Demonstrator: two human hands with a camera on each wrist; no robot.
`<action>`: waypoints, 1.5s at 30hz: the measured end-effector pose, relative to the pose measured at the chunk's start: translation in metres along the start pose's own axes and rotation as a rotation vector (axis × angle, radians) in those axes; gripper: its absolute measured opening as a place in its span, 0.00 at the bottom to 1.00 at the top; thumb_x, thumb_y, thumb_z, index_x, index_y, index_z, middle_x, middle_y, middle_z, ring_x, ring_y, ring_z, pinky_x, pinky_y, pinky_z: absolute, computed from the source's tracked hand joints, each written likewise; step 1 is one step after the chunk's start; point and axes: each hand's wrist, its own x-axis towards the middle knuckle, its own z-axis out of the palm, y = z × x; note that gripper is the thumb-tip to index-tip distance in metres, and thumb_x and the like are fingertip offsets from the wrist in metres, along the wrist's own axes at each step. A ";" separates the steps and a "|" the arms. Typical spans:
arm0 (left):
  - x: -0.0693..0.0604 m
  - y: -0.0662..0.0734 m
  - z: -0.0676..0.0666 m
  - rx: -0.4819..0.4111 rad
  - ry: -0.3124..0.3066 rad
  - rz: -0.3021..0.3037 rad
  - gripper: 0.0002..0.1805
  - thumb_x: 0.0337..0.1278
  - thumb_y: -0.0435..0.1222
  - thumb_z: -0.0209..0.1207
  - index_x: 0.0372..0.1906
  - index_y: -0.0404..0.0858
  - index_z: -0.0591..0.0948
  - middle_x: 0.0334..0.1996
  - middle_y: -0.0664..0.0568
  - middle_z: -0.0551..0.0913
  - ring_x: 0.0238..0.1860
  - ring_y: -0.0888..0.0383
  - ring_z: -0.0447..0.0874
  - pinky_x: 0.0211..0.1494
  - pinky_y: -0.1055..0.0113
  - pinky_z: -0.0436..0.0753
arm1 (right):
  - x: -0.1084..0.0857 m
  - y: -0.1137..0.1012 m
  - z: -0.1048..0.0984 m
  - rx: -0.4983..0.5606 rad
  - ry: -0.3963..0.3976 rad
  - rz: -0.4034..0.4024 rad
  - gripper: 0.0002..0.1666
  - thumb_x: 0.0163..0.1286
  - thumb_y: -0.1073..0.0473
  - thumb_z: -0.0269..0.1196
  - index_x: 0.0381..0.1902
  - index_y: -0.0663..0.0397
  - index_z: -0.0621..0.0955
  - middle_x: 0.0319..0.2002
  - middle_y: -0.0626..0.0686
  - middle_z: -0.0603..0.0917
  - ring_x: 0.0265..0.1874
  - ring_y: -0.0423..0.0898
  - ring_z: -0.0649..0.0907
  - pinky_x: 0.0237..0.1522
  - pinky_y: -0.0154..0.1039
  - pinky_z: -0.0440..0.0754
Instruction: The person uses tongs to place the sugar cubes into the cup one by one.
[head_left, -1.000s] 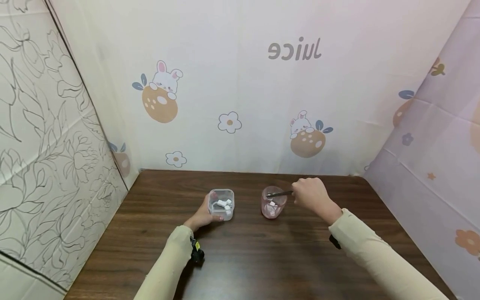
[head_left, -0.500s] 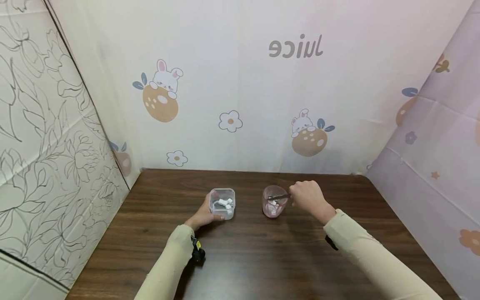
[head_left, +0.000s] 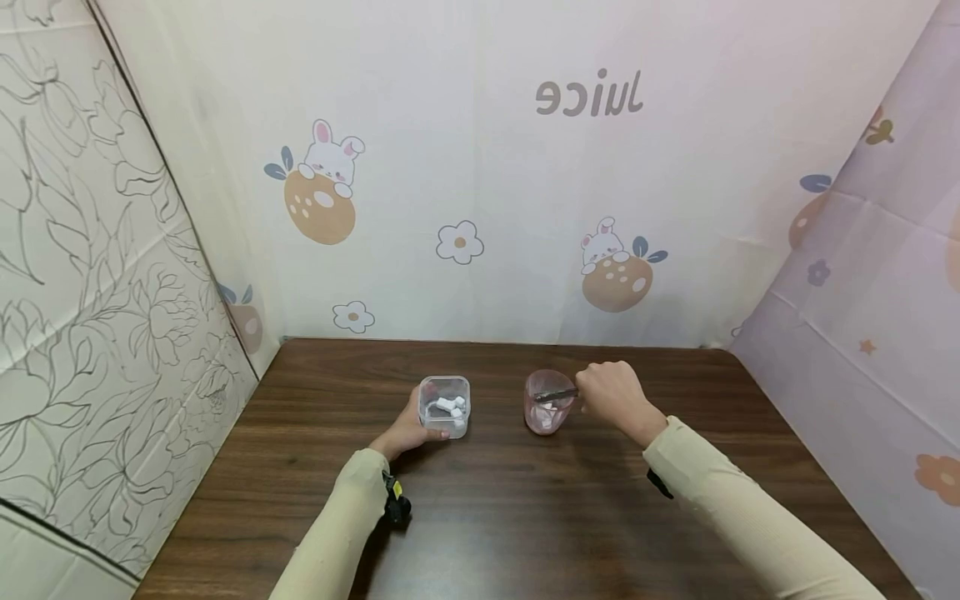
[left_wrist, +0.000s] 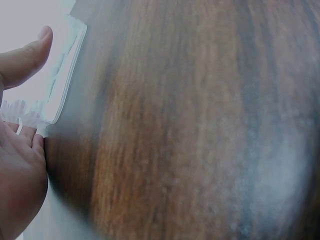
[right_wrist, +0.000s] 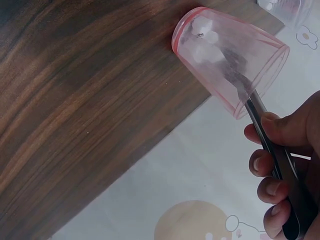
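My left hand point(head_left: 408, 427) holds a clear square plastic container point(head_left: 424, 410), its thumb along the near side and its fingers on the left. Several small white blocks point(head_left: 447, 404) lie inside. To the right stands a pink see-through cup point(head_left: 532, 417). My right hand point(head_left: 615, 398) grips dark tongs point(right_wrist: 272, 147) by the handle, fingers curled round it. The tongs slant over the rim, with their front end inside the cup. White pieces point(right_wrist: 204, 42) are visible through the cup wall near its bottom. Whether the tips touch them I cannot tell.
Both things stand on a dark wooden table point(head_left: 480, 517), toward its back edge. A printed cloth wall point(head_left: 465, 167) rises behind it, with more cloth at both sides. A black wrist device point(head_left: 396, 504) is strapped to the left forearm.
My right hand has shifted slightly left, and the tongs now reach lower into the cup. The left hand and the container stay in place.
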 end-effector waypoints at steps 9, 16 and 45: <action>0.001 0.006 0.002 -0.001 0.022 -0.061 0.57 0.29 0.21 0.72 0.69 0.28 0.51 0.66 0.30 0.59 0.66 0.37 0.57 0.68 0.46 0.52 | 0.000 0.002 -0.012 0.013 0.031 0.012 0.13 0.41 0.57 0.77 0.15 0.51 0.81 0.09 0.46 0.70 0.08 0.40 0.65 0.09 0.38 0.64; 0.001 0.009 0.003 -0.001 0.028 -0.098 0.57 0.29 0.18 0.70 0.69 0.27 0.50 0.67 0.30 0.58 0.67 0.37 0.55 0.69 0.46 0.51 | -0.004 0.009 -0.030 0.027 0.038 0.038 0.15 0.48 0.59 0.73 0.12 0.51 0.77 0.08 0.46 0.69 0.08 0.40 0.65 0.09 0.38 0.65; -0.008 0.046 0.000 -0.007 -0.021 -0.107 0.55 0.34 0.18 0.68 0.69 0.23 0.48 0.66 0.25 0.56 0.66 0.32 0.53 0.68 0.44 0.50 | 0.040 -0.042 -0.055 0.084 0.088 -0.060 0.04 0.52 0.61 0.65 0.23 0.46 0.85 0.14 0.47 0.77 0.10 0.41 0.65 0.09 0.39 0.63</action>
